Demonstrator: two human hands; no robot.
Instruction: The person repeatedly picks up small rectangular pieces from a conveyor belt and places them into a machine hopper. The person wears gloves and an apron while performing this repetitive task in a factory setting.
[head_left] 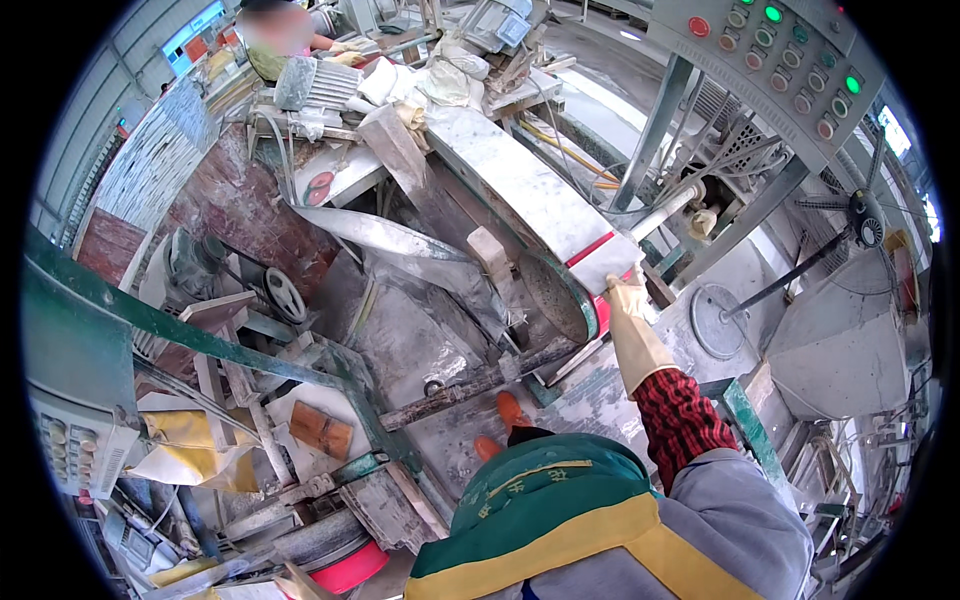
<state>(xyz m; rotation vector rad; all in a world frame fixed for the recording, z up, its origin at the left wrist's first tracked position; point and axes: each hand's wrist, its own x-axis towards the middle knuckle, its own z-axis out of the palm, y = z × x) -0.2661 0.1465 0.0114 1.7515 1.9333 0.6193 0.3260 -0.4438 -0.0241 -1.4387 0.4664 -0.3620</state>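
My right hand (627,305), in a long pale rubber glove with a red plaid sleeve behind it, reaches up to the near end of a long dust-covered blade guard (530,190). Its fingers close on the guard's edge by a red strip. Just left of the hand, a round saw blade (553,297) shows under the guard. My left hand is out of view. A green and yellow apron (560,500) fills the lower middle, with orange boots (510,410) below it on the wet machine bed.
A grey control panel (780,50) with red and green buttons hangs at top right, a fan (865,220) to its right. A round handwheel (715,320) lies beside my hand. A belt pulley (285,295) and reddish stone slab (240,210) are left. Another person (275,35) works far back.
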